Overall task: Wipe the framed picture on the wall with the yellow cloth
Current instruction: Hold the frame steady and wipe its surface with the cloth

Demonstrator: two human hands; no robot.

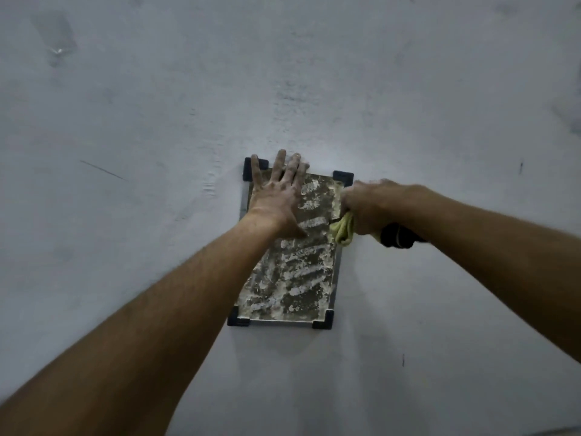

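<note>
A framed picture (292, 278) hangs on the pale wall, with a thin metal frame and black corner pieces. Its glass is smeared with white dusty streaks. My left hand (276, 196) lies flat on the upper left part of the picture, fingers spread and reaching past the top edge. My right hand (367, 206) is at the picture's upper right edge, closed around a bunched yellow cloth (342, 231). Part of the cloth hangs out below the fist, against the right side of the frame. A dark band sits on my right wrist.
The grey-white wall (157, 121) fills the view, with faint scuffs, a thin scratch (102, 169) at the left and small dark marks (521, 167) at the right.
</note>
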